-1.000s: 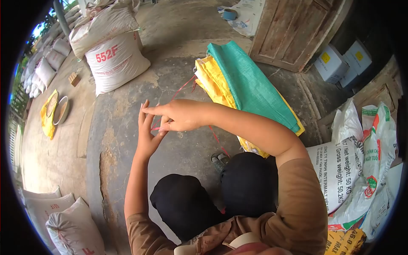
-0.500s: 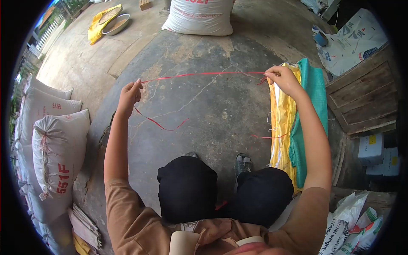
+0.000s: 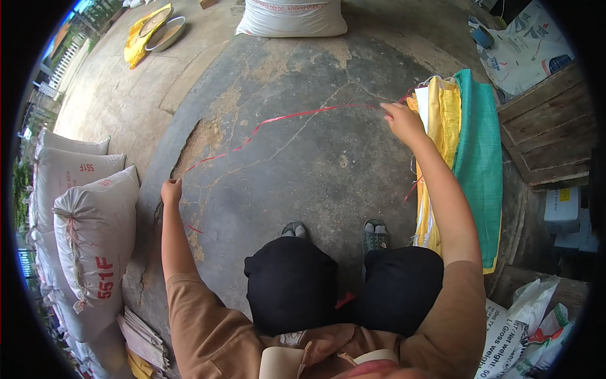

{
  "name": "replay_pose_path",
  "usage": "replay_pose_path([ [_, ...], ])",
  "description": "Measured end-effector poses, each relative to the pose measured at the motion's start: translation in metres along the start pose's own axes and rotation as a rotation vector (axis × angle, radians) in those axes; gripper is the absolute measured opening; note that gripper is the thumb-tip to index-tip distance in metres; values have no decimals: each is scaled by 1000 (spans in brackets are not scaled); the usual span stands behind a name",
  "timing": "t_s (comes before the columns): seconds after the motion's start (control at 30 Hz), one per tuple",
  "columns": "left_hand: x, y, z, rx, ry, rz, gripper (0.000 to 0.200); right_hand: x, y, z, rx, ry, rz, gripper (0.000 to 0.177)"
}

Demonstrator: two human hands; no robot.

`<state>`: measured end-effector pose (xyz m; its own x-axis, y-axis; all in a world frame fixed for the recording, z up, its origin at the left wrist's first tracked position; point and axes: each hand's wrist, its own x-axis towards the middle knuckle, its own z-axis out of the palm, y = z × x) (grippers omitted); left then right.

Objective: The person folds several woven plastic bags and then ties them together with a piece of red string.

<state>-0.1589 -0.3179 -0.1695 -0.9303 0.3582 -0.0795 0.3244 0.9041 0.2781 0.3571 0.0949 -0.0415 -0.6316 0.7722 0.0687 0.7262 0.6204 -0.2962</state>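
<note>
A thin red plastic string [image 3: 289,117] runs slack through the air between my two hands. My left hand [image 3: 171,191] is closed on one part of it, low on the left, and a loose end shows below that hand. On the right, my right hand [image 3: 403,124] pinches the string beside a stack of folded yellow woven sacks [image 3: 444,107]. A green woven sack [image 3: 478,170] lies along the outer side of the yellow ones. Another red strand [image 3: 413,188] sticks out from under the stack's near edge.
Full white sacks [image 3: 101,234] are piled at the left. Another full sack [image 3: 291,18] stands ahead on the concrete floor [image 3: 303,164]. A metal basin [image 3: 166,35] sits far left. A wooden panel [image 3: 549,129] and boxes [image 3: 562,211] are at the right.
My left hand has moved down and slightly left, and my right hand slightly left and down. The string, nearly straight before, now sags in a wavy slant. The view has shifted a little.
</note>
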Motion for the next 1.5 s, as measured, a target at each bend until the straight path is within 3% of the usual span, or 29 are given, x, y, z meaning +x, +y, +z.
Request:
replay_pose_path([
  [0.07,-27,26,0,171,-153,-92,42,-12,1,22,-181,-43,-144,45],
  [0.17,-61,67,12,218,-204,-91,50,-23,4,29,-154,-233,-43,56],
  [0.33,-90,101,56,161,-293,575,47,-44,9,0,-251,-310,12,55],
  [0.37,-98,111,58,156,-294,586,47,-51,12,-9,-202,-241,9,51],
  [0.43,-112,134,59,111,-481,780,44,-67,26,-27,-165,-166,23,48],
  [0.53,-130,162,60,0,-642,810,44,-100,65,-55,-143,229,-3,34],
  [0.57,-136,173,59,-36,-733,798,44,-116,84,-63,-163,241,26,34],
  [0.63,-146,195,54,-75,-788,843,45,-151,124,-83,-174,493,153,36],
  [0.67,-151,208,50,-107,-833,848,46,-171,143,-94,-190,502,176,36],
  [0.7,-156,226,45,-105,-841,871,46,-193,161,-103,-210,509,333,40],
  [0.73,-161,246,38,-168,-891,860,46,-213,179,-109,-224,516,489,45],
  [0.83,-182,312,21,-274,-950,837,53,-264,233,-115,-214,520,672,56],
  [0.87,-198,343,5,-285,-992,737,60,-277,251,-114,-180,473,743,66],
  [0.9,-214,373,-3,-293,-1034,634,66,-285,261,-113,-181,478,755,66],
  [0.97,-241,429,1,-169,-1143,699,76,-296,277,-109,-34,418,928,82],
  [1.1,-338,528,33,175,-1435,782,93,-295,317,-88,128,340,1018,101],
  [1.2,-412,552,92,10,-1505,583,105,-289,331,-62,140,155,1126,119],
  [1.27,-446,548,140,-73,-1496,508,105,-287,337,-48,186,106,1182,122],
  [1.33,-469,532,170,-596,-1366,385,100,-289,348,-32,248,11,1248,126],
  [1.43,-484,518,188,-797,-1488,253,95,-297,363,-14,330,-56,1272,124],
  [1.47,-488,517,191,-752,-1426,19,75,-298,368,-12,328,-69,1269,124],
  [1.5,-492,516,194,-758,-1421,-1,75,-298,371,-12,383,-103,1260,122],
])
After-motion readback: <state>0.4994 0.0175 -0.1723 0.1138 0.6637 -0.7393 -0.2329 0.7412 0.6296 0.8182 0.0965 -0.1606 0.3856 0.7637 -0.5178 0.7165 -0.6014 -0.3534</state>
